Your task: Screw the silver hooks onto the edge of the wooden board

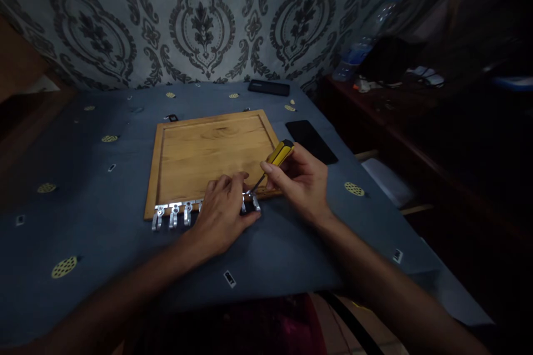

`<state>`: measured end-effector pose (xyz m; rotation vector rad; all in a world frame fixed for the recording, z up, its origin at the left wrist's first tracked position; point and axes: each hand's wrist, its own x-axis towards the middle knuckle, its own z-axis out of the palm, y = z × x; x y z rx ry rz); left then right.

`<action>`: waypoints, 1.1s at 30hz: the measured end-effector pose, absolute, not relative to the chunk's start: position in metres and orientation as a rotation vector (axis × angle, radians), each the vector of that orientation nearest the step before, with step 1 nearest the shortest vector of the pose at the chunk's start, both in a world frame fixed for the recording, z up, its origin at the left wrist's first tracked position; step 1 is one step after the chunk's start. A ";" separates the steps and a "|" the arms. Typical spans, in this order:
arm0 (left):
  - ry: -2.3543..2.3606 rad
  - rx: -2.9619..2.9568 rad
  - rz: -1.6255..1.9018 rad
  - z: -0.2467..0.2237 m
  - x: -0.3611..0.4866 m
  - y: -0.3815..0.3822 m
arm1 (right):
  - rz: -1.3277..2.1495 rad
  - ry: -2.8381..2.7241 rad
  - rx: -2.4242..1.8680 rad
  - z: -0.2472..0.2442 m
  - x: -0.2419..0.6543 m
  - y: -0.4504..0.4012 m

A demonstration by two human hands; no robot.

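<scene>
A wooden panel (208,150) with a raised frame lies flat on the cloth-covered table. Along its near edge runs a silver metal hook rail (175,206) with several hooks hanging past the edge. My left hand (222,208) is closed over the rail and the panel's edge, fingers on top and thumb by the end hook; it hides the rail's middle. In my right hand (303,180) is a yellow and black screwdriver (281,152), gripped by its handle and tilted. Its shaft points down to the rail's right end, where the tip meets the metal; a screw there cannot be made out.
A black phone (311,141) lies right of the panel, and another dark phone-like object (268,87) lies near the wall. Beyond the table's right edge, a dark wooden surface (353,97) carries a plastic bottle (366,39) and clutter. Patterned wall covering (204,28) rises behind.
</scene>
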<state>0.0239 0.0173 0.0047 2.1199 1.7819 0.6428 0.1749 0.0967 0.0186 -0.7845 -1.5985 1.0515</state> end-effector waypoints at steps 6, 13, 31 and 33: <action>1.773 2.144 0.645 0.003 0.023 0.017 | 1.054 -1.618 -0.778 0.017 0.176 0.098; 1.778 2.132 0.636 0.004 0.023 0.017 | 1.053 -1.654 -0.771 0.017 0.176 0.099; 1.784 2.125 0.641 0.006 0.024 0.018 | 0.850 -1.710 -0.771 0.017 0.177 0.099; 1.790 2.113 0.637 0.006 0.024 0.018 | 0.800 -1.703 -0.789 0.016 0.177 0.096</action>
